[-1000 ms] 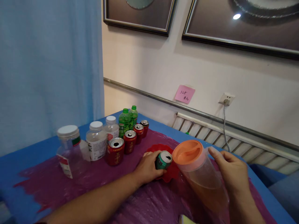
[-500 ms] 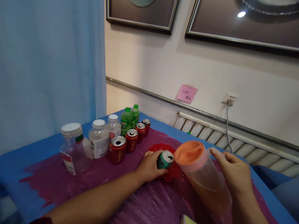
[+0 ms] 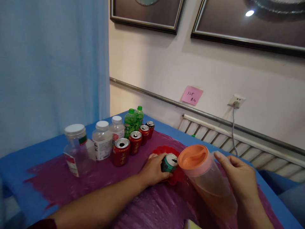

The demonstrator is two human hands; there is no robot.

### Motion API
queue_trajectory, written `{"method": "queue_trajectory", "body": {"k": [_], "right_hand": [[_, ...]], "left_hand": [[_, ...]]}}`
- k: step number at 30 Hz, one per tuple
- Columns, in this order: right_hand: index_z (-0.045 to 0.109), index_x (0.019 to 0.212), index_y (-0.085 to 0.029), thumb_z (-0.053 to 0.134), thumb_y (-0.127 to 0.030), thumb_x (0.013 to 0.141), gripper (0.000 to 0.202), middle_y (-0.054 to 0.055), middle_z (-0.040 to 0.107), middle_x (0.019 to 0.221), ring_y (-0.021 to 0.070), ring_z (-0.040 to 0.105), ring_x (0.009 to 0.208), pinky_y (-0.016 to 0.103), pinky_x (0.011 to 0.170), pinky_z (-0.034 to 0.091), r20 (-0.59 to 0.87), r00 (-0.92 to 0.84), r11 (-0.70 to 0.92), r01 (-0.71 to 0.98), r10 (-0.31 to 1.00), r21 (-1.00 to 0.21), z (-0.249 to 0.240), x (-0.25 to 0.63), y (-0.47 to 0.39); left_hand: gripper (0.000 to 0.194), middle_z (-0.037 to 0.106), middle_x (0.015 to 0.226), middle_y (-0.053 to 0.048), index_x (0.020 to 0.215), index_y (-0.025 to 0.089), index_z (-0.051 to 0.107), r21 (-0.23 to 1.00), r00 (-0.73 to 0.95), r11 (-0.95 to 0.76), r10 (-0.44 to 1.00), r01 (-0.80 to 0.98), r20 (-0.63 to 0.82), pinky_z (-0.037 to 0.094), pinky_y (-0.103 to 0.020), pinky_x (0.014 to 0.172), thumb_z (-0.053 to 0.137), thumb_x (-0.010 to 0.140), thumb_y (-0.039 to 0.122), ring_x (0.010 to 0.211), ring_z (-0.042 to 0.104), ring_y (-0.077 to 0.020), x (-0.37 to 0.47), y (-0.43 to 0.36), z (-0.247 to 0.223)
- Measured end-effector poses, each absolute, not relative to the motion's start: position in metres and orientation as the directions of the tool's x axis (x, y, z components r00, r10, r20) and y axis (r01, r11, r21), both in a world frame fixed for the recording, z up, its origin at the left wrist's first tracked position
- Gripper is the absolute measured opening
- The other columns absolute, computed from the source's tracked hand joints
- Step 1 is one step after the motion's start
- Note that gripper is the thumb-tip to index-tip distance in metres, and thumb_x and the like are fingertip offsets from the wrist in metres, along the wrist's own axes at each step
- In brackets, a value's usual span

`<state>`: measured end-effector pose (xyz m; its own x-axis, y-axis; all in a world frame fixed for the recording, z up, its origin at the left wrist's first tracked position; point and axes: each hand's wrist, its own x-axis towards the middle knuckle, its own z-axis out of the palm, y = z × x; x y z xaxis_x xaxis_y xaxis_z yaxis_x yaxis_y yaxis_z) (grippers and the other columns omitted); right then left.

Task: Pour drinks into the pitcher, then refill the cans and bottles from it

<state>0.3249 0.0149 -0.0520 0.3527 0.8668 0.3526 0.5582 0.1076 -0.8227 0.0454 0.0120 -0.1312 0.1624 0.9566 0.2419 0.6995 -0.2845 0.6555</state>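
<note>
My left hand point(image 3: 153, 170) is wrapped round a green drink can point(image 3: 169, 163) with an opened silver top. The can is over a red scalloped dish point(image 3: 177, 177), partly hidden behind the hand and can. In my right hand point(image 3: 240, 178) is the handle of a clear plastic pitcher point(image 3: 211, 190) with an orange lid point(image 3: 193, 156). The pitcher is tilted to the left, its lid close to the can's top, and brownish liquid lies inside it. Whether liquid is flowing between them I cannot tell.
Several red cans point(image 3: 121, 152) stand in a slanting row. Behind them are clear jars with white lids point(image 3: 102, 140) and green bottles point(image 3: 130, 123). Purple plastic sheeting point(image 3: 95, 187) covers part of the blue table point(image 3: 17, 159). A radiator point(image 3: 212, 136) is beyond the table.
The view has shifted slightly, so the background sits a little further right. Both hands keep their holds, with the can and tilted pitcher in nearly the same places.
</note>
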Motion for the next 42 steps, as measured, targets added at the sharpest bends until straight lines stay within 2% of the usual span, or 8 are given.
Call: {"method": "queue_trajectory", "body": {"k": [7,17,36,42], "right_hand": [[0.048,0.051,-0.021,0.072,-0.067,0.070,0.056,-0.005,0.034,0.050,0.0117,0.034,0.051,0.023,0.042,0.027,0.344,0.363,0.100,0.548,0.866,-0.830,-0.0520,0.3245,0.0143],[0.043,0.051,-0.021,0.073,-0.066,0.070,0.057,-0.006,0.032,0.051,0.0111,0.032,0.053,0.024,0.046,0.025,0.313,0.368,0.079,0.530,0.876,-0.844,-0.0527,0.3235,0.0151],[0.043,0.053,-0.021,0.072,-0.067,0.071,0.057,-0.006,0.031,0.054,0.0112,0.032,0.056,0.024,0.048,0.026,0.294,0.363,0.065,0.527,0.884,-0.847,-0.0548,0.3251,0.0159],[0.037,0.054,-0.022,0.071,-0.068,0.071,0.059,-0.006,0.029,0.054,0.0113,0.031,0.055,0.024,0.047,0.025,0.295,0.349,0.064,0.543,0.889,-0.837,-0.0570,0.3259,0.0173]], "left_hand": [[0.068,0.073,0.115,-0.003,0.124,0.028,0.064,0.658,0.165,-0.287,0.956,0.696,0.243,0.043,-0.043,0.102,0.085,0.060,0.040,0.104,0.064,-0.0297,0.0457,0.0124,-0.1321],[0.069,0.074,0.114,-0.001,0.124,0.030,0.064,0.659,0.178,-0.306,0.950,0.687,0.256,0.043,-0.043,0.102,0.086,0.060,0.040,0.104,0.065,-0.0296,0.0448,0.0129,-0.1322],[0.068,0.072,0.117,-0.002,0.125,0.028,0.062,0.659,0.175,-0.273,0.962,0.701,0.211,0.040,-0.042,0.103,0.086,0.062,0.041,0.106,0.062,-0.0290,0.0452,0.0125,-0.1306],[0.065,0.072,0.117,-0.002,0.123,0.028,0.063,0.667,0.177,-0.264,0.964,0.697,0.197,0.041,-0.041,0.100,0.085,0.062,0.040,0.107,0.062,-0.0295,0.0453,0.0124,-0.1303]]}}
